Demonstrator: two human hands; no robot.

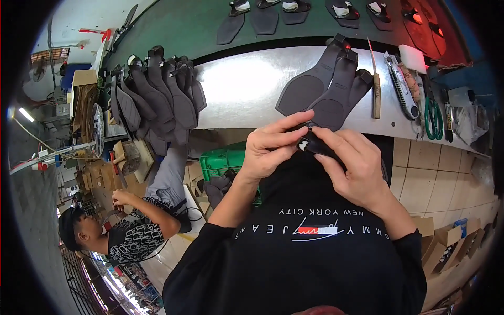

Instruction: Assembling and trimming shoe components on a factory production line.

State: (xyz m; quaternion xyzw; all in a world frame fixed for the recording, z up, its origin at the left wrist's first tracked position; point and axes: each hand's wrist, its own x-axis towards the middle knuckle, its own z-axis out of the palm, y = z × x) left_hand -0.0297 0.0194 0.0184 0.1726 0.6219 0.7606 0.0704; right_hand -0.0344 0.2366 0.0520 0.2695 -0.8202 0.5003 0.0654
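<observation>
Both hands on a dark shoe piece (321, 147), at the near edge of the metal worktop (239, 100).
Left hand (270, 146) pinches the end by its white patch; right hand (354, 164) grips the other side, thumb beneath, fingers over. Piece held before the black sweatshirt (315, 268); whether it touches the worktop, cannot tell. Just beyond: overlapping dark insoles (332, 100); to their right, a wooden-handled awl (376, 97), a utility knife (400, 86), green-handled scissors (433, 118).
</observation>
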